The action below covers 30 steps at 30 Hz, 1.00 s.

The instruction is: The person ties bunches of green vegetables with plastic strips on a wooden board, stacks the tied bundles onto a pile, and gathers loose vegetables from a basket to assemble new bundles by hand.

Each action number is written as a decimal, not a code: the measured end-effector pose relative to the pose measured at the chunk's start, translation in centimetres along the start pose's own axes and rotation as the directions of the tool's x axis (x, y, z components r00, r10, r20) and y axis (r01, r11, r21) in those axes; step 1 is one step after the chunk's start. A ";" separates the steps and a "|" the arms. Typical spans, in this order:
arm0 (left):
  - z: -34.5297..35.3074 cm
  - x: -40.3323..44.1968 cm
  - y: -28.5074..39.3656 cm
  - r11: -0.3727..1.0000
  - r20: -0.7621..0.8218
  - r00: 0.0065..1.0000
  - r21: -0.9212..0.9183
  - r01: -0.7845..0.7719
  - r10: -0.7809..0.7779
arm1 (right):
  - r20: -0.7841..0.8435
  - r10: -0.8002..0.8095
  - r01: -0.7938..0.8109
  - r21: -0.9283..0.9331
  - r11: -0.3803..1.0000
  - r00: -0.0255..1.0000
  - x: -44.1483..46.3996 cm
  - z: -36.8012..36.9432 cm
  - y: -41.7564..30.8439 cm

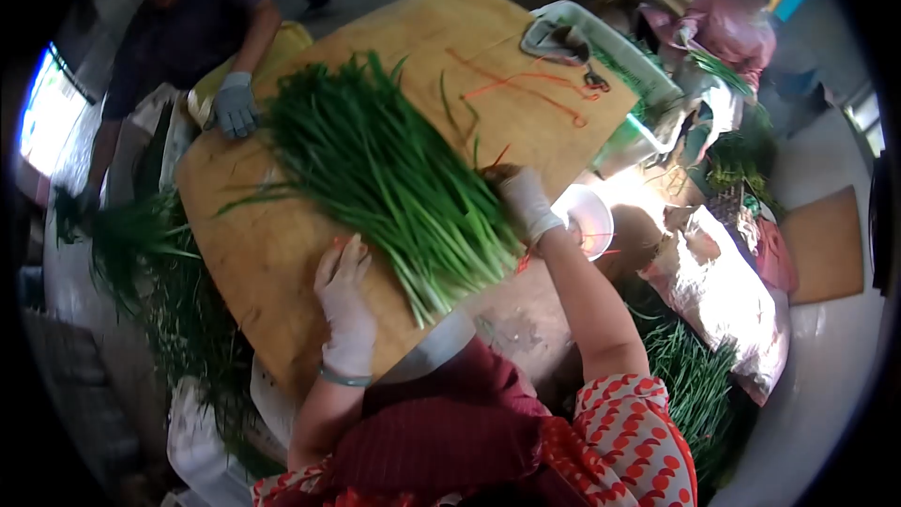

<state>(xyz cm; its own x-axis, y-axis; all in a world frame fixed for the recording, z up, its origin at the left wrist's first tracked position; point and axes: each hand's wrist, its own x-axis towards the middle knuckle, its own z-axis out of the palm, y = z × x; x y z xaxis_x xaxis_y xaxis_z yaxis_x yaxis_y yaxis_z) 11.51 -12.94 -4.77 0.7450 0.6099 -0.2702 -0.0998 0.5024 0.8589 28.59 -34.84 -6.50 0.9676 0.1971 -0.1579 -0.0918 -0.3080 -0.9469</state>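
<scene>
A large flat bundle of long green leafy stalks (385,169) lies across the wooden board (225,263), its pale ends toward me. My left hand (347,305), in a pale glove, rests on the board left of the pale ends, fingers apart and holding nothing. On the bundle's right side is my right hand (524,195), also gloved; its fingertips are dark or hidden at the stalks' edge, and what they hold cannot be made out. Red ties (526,84) lie on the board's far right part, near a dark and grey item (556,41).
Across the board at left, a co-worker's gloved hand (235,108) touches the board. A white crate (657,136) stands at the right, with a white bowl (587,221) below it. Another person (727,33) is at the back right. White sacks (718,291) lie right.
</scene>
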 end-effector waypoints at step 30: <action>-5.5 1.6 7.3 0.995 0.008 0.995 -0.031 -0.096 0.096 | 0.696 -0.706 0.982 0.006 0.191 0.133 -8.2 10.9 -10.3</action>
<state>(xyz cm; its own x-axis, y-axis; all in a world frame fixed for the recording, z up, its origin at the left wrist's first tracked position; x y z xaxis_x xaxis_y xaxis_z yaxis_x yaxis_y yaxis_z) 8.34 -4.99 -1.33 0.7369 0.6508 -0.1830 -0.1910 0.4600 0.8671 19.02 -23.17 1.50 0.0299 0.8912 0.4526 0.9308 0.1401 -0.3376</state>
